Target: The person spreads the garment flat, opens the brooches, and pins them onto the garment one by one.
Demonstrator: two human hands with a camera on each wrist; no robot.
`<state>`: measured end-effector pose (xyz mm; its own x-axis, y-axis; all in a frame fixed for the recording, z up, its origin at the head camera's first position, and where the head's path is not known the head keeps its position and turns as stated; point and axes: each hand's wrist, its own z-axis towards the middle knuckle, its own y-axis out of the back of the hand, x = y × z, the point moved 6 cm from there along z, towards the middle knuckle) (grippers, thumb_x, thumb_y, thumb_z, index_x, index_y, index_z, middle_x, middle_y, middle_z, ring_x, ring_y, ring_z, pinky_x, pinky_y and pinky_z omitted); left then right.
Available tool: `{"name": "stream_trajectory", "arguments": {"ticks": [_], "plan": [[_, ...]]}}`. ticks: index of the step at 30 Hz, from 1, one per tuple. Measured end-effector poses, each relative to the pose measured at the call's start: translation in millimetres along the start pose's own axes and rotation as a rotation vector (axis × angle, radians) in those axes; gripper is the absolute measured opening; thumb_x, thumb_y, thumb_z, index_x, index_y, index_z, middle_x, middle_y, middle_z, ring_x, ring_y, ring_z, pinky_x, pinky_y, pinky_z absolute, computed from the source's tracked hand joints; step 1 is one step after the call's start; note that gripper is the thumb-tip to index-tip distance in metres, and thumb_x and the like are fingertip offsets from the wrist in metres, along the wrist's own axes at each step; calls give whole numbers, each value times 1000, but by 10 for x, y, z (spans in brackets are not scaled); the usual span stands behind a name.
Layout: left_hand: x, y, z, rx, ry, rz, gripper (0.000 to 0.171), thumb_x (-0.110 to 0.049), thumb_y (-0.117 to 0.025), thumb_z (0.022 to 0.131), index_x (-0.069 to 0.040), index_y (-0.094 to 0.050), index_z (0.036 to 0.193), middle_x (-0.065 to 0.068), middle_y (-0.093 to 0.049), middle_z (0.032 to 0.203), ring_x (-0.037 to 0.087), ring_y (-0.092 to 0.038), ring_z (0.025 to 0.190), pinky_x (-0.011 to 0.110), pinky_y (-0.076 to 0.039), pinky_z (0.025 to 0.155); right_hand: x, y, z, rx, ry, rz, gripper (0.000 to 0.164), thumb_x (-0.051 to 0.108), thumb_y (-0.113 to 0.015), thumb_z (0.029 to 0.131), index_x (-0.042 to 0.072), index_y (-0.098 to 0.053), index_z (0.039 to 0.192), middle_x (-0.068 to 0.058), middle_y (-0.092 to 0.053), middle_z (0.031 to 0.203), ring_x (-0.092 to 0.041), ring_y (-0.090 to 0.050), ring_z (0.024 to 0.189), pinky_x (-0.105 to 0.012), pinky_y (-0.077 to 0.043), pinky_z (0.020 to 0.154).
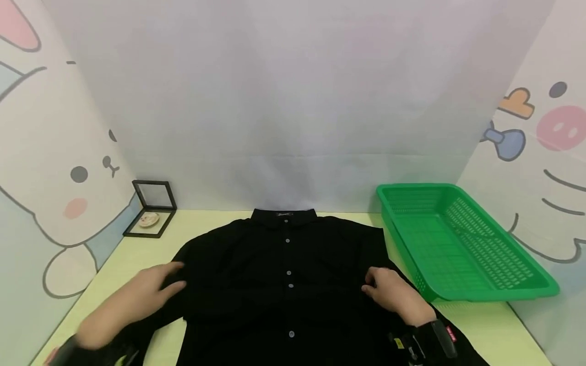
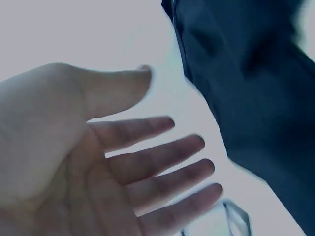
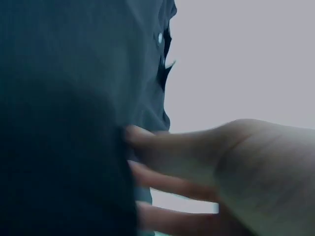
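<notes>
A black button-up shirt (image 1: 238, 274) lies spread face up, collar at the back, with pale buttons down its middle. My left hand (image 1: 146, 292) is over the sleeve on the left, thumb and fingers spread apart. In the left wrist view that hand (image 2: 133, 162) has straight fingers and nothing in it, beside the dark cloth (image 2: 246, 98). At the shirt's right side, near the sleeve, is my right hand (image 1: 391, 292), fingers loosely bent. The right wrist view shows its blurred thumb (image 3: 172, 152) and fingertips right at the dark cloth (image 3: 64, 123).
A green plastic basket (image 1: 403, 239) stands at the right beside the shirt. On the back left, an open black-framed case (image 1: 157, 209) has a small round pale item (image 1: 148, 219) in it. White curtain and cartoon-printed walls enclose the pale yellow table (image 1: 206, 223).
</notes>
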<state>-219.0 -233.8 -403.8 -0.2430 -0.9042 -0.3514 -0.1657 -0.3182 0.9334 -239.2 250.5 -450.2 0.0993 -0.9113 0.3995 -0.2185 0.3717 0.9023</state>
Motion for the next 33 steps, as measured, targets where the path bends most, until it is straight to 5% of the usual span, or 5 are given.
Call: {"name": "stream_trajectory", "arguments": {"ticks": [4,9,18,25,33], "plan": [[-538,-133,371,44,-49,0,55,-36,-64,103,9,-62,133,26,-69,123,40,-70,107,55,-56,93,173,70,-141,-234,151,-36,21,9,-74,94,5,-68,113,-11,-65,104,-28,-65,94,-43,-56,80],[-819,-448,624,145,-65,-21,67,-47,-67,99,6,-58,140,27,-65,132,38,-70,109,56,-56,95,283,-57,-227,-190,188,-21,27,9,-77,92,8,-68,118,-5,-66,104,-21,-65,90,-36,-54,71],[-586,-803,581,313,42,-27,94,-49,-81,86,-3,-38,157,41,-21,161,64,-23,146,78,-39,102,261,-267,-291,-109,182,-33,33,12,-76,94,5,-67,125,-10,-67,116,-30,-66,104,-46,-57,85],[-475,-818,599,308,45,-14,104,-53,-86,79,-7,-37,158,39,-19,162,64,-22,147,80,-39,98,-9,-137,-465,-266,75,-114,27,4,-68,97,0,-67,123,-19,-67,119,-39,-66,108,-52,-57,90],[-503,-811,632,293,56,-26,105,-51,-88,77,-10,-37,159,37,-19,164,61,-23,148,79,-39,100,-527,-120,-682,-109,-32,-192,47,14,-75,93,-7,-60,132,-27,-61,130,-46,-63,114,-57,-55,92]]}}
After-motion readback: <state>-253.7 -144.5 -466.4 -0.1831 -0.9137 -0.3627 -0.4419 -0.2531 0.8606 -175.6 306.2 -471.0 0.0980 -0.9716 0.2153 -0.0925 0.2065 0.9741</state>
